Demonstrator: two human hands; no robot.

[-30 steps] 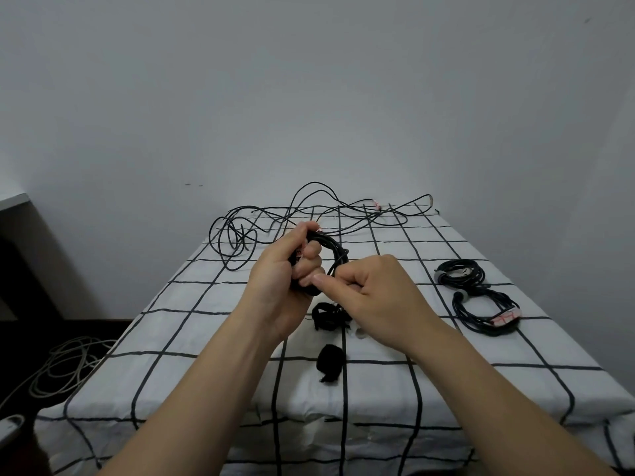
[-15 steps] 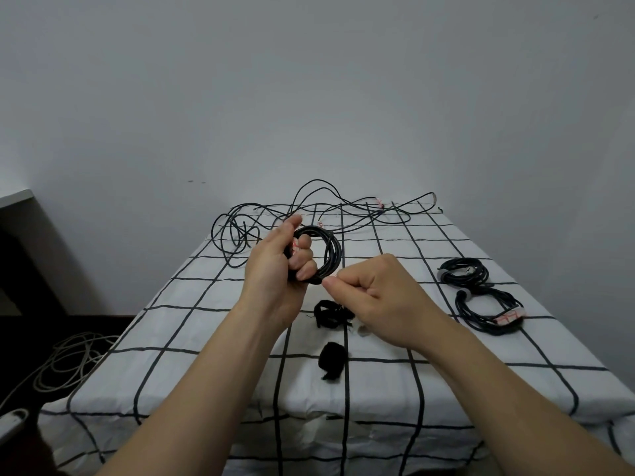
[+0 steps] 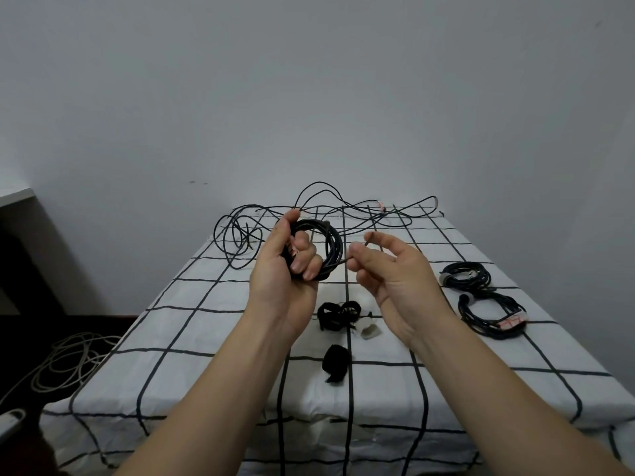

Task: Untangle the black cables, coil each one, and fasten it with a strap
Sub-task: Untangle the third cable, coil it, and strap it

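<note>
The left hand [image 3: 288, 266] is clamped round a coil of thin black cable [image 3: 331, 249], its fingers curled through the ring. It holds the coil upright above the tabletop [image 3: 192, 324], which is covered in a white cloth with a black grid. The right hand [image 3: 391, 273] sits just beside the coil, palm turned toward the camera and fingers loosely curled. A short tail of the cable reaches its thumb tip, but I cannot tell whether it is pinched or merely touching. The hands are close together without meeting. The winding looks finished, so the step in hand is probably the fastening, and that depends on where the straps lie. A crumpled black fabric strap [image 3: 338, 316] rests on the cloth directly below the hands, and a rolled black strap [image 3: 336, 364] lies nearer the person, both between the forearms. The right hand is the nearer and the less occupied. It would have to drop down and back toward the body while the left stops the ring springing open. A small white object [image 3: 369, 330] lies just beside the crumpled strap. Well off to the right lie a bound black coil [image 3: 465, 274] and a second bound coil [image 3: 491, 316]. A tangle of loose black cables [image 3: 240, 231] sprawls along the far edge.
</note>
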